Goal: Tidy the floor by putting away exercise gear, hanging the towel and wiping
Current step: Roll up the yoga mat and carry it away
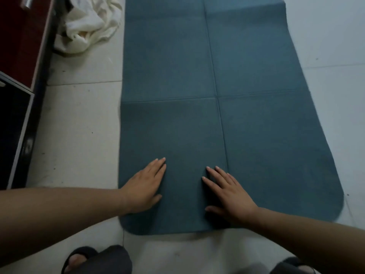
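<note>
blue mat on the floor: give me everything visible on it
The yoga mat is teal-blue, matte and foam-like. It lies unrolled and flat on the pale tiled floor, with rounded near corners. One lengthwise crease and one crosswise crease meet in a cross. Its far end runs to the frame's top edge. The left hand and right hand rest flat on its near end, fingers straight. A crumpled white towel lies beside its far left edge.

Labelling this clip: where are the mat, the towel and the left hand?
mat [256, 76], head view, bare upper surface.
towel [88, 22], head view, crumpled middle.
left hand [146, 184], head view, back of hand.
</note>
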The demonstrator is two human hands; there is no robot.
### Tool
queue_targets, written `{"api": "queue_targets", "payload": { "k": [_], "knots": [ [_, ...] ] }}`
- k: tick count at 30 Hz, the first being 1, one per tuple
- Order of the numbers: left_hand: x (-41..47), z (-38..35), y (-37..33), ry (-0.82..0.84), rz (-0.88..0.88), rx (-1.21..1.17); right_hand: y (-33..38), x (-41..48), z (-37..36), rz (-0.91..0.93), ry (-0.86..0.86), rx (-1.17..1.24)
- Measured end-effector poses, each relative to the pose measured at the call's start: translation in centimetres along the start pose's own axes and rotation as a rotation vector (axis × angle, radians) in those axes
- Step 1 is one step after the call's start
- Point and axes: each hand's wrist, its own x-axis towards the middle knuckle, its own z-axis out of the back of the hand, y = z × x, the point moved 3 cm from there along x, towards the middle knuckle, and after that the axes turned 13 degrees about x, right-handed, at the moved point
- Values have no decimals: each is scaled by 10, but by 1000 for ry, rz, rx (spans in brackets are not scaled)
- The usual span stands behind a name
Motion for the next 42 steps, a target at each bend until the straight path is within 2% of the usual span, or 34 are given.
{"api": "queue_targets", "payload": {
  "k": [5, 8, 18, 23, 26, 29, 33, 38, 42],
  "knots": [
    [8, 3, -26, 7, -54, -41, 1, -23, -6, 90, 48, 52],
    [5, -2, -34, 20, -45, -47, -5, -27, -6, 132, 69, 3],
    [4, 2, -35, 65, -82, -24, -3, -33, -5, 138, 105, -65],
    [-2, 29, -27, 155, -138, -118, 6, -38, 20, 322, 27, -60],
    [-8, 71, -13, 140, -67, -304, 9, -36, 57, 383, -49, 23],
    [-10, 106, -5, 131, -38, -478, 15, -33, 98, 358, -91, 44],
    [-2, 132, -4, 137, -57, -569, 23, -16, 149, 259, -165, 58],
    [22, 146, 16, -1, -46, -356, 24, 16, 182, 164, -214, 100],
    [41, 137, 42, -51, 69, -368, 34, 32, 190, 131, -301, 46]
  ]
}}
